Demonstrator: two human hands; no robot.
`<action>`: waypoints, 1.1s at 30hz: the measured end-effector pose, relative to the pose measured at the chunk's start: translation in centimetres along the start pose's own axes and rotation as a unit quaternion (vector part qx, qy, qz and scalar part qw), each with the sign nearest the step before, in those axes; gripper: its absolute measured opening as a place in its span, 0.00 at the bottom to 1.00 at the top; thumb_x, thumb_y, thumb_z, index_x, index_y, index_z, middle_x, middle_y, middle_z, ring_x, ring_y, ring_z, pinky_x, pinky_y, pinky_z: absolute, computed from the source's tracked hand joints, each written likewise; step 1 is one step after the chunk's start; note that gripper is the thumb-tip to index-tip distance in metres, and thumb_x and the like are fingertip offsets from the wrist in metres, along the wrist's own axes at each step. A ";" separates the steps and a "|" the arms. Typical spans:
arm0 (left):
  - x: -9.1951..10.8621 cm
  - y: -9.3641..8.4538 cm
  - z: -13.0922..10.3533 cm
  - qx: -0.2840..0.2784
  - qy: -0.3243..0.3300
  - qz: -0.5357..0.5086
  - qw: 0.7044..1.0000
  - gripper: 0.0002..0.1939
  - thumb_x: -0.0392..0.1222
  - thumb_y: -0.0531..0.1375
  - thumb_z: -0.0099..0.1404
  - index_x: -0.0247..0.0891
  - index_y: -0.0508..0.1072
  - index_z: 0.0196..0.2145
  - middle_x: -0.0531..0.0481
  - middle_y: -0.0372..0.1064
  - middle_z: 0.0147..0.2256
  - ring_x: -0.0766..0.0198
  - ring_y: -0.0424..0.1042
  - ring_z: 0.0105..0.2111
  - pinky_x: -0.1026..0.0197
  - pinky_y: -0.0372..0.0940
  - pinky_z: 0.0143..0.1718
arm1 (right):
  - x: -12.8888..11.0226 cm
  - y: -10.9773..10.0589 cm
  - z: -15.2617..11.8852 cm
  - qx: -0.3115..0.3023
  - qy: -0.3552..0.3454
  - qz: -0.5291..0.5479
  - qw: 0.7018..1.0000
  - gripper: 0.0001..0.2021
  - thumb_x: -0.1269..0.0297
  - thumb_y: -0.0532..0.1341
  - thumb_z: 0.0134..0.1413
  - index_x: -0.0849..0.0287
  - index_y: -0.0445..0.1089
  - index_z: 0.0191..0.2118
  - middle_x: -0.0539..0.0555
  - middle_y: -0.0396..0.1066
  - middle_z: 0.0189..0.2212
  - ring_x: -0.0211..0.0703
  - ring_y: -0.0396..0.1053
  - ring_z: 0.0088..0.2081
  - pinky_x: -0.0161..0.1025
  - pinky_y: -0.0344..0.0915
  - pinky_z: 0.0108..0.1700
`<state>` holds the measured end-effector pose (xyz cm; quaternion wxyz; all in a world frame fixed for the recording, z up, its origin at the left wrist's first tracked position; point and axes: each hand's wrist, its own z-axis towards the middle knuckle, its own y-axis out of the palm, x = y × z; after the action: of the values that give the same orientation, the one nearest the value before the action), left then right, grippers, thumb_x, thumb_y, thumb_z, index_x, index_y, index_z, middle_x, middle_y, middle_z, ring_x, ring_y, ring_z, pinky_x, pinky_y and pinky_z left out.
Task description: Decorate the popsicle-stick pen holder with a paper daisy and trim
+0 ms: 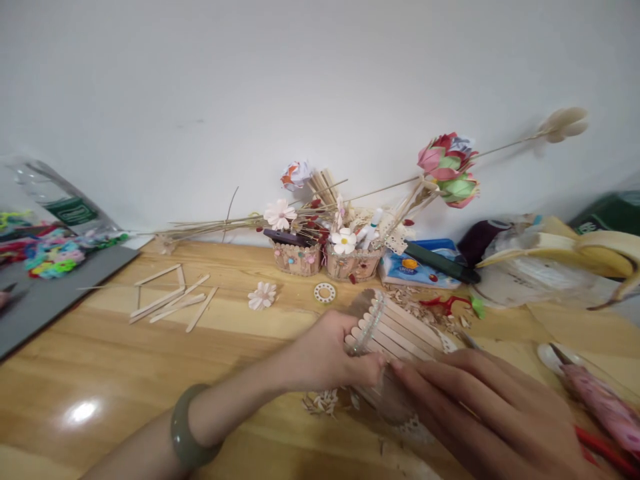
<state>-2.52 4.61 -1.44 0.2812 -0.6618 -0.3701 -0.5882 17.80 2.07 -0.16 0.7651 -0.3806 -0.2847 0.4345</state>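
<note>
A small basket-like piece made of craft sticks [403, 333], with a glittery band near the rounded stick ends and lace trim, is tilted above the table. My left hand [333, 353], with a jade-green bangle [193, 427] on the wrist, grips its left side, thumb in front. My right hand [493, 410] lies against its front and right side, fingers long and close together, a fingertip meeting my left thumb. What is under the right palm is hidden.
Loose craft sticks [170, 297], a flower [263, 295] and a white ring [325, 292] lie on the table. Behind stand decorated baskets [297, 259], a tissue pack [417, 267] and banana peel [590, 250]. Wood scraps [323, 402], red-handled scissors [447, 305] and a pink-wrapped tool [600, 403] lie nearby.
</note>
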 end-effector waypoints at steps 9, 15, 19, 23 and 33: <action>-0.2 -0.2 0.1 0.011 0.012 -0.008 1.000 0.03 0.35 0.58 0.49 0.35 0.68 0.25 0.57 0.58 0.22 0.71 0.55 0.23 0.68 0.55 0.25 | -0.2 -0.2 -0.5 -0.015 -0.008 -0.013 1.000 0.18 0.75 0.44 0.61 0.62 0.66 0.49 0.55 0.72 0.38 0.42 0.68 0.38 0.37 0.67 0.34; -0.4 -0.6 -0.1 -0.015 0.022 -0.054 0.998 0.06 0.38 0.60 0.50 0.34 0.69 0.28 0.56 0.60 0.24 0.71 0.56 0.24 0.68 0.54 0.26 | 0.5 0.1 -1.1 -0.018 0.020 -0.008 1.000 0.13 0.73 0.50 0.61 0.63 0.64 0.49 0.55 0.67 0.35 0.41 0.63 0.37 0.37 0.63 0.33; -0.3 -0.5 0.0 -0.014 0.028 -0.054 0.998 0.05 0.36 0.60 0.51 0.34 0.68 0.27 0.56 0.59 0.24 0.72 0.54 0.24 0.68 0.53 0.26 | 0.3 0.1 -0.7 -0.021 0.014 -0.011 1.000 0.12 0.73 0.49 0.62 0.63 0.65 0.48 0.54 0.68 0.34 0.39 0.63 0.33 0.36 0.61 0.31; -0.2 -0.4 0.0 -0.010 0.026 -0.061 0.998 0.06 0.38 0.60 0.50 0.34 0.67 0.27 0.57 0.58 0.23 0.71 0.54 0.24 0.68 0.53 0.26 | 0.3 0.0 -0.1 -0.008 0.020 -0.002 1.000 0.12 0.74 0.49 0.62 0.63 0.66 0.47 0.53 0.68 0.32 0.37 0.62 0.32 0.35 0.61 0.31; -0.4 -0.3 0.1 -0.009 0.022 -0.054 0.998 0.04 0.36 0.58 0.48 0.35 0.68 0.26 0.58 0.57 0.22 0.71 0.52 0.22 0.68 0.53 0.25 | 0.0 -0.2 0.2 -0.015 -0.020 -0.012 1.000 0.17 0.74 0.40 0.65 0.65 0.66 0.46 0.54 0.71 0.36 0.40 0.64 0.38 0.36 0.64 0.38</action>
<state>-2.75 4.82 -1.90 0.2513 -0.6301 -0.3940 -0.6201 17.76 2.08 0.10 0.7583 -0.3802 -0.3109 0.4287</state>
